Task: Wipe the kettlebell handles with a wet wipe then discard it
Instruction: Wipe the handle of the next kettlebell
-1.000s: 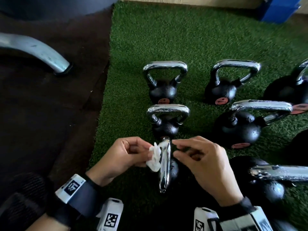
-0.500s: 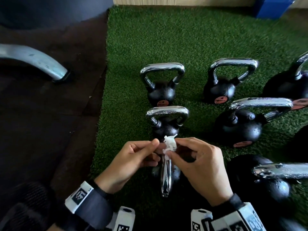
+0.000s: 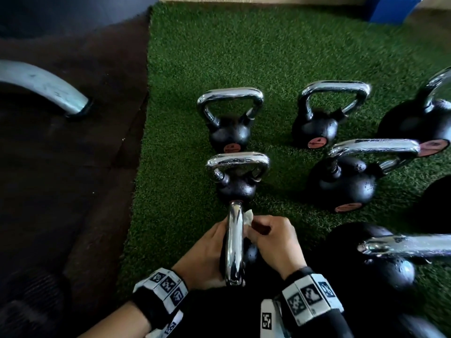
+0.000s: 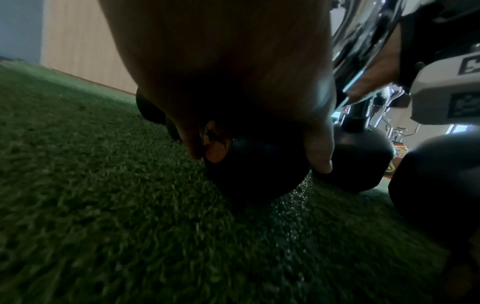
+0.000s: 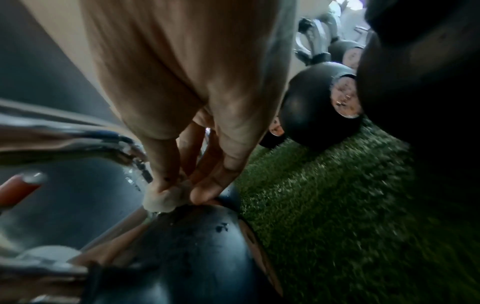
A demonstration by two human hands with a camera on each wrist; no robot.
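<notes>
Right hand grip pinched wet wipe against nearest kettlebell handle, left hand beside handle, its grip unclear

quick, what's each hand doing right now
Left hand: beside the nearest kettlebell handle; grip cannot be told.
Right hand: pinching the wet wipe against that handle.

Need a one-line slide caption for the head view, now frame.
Right hand pinches a wet wipe against the nearest kettlebell's chrome handle while the left hand steadies it, on green turf.

no legible text (labels too blurred)
</notes>
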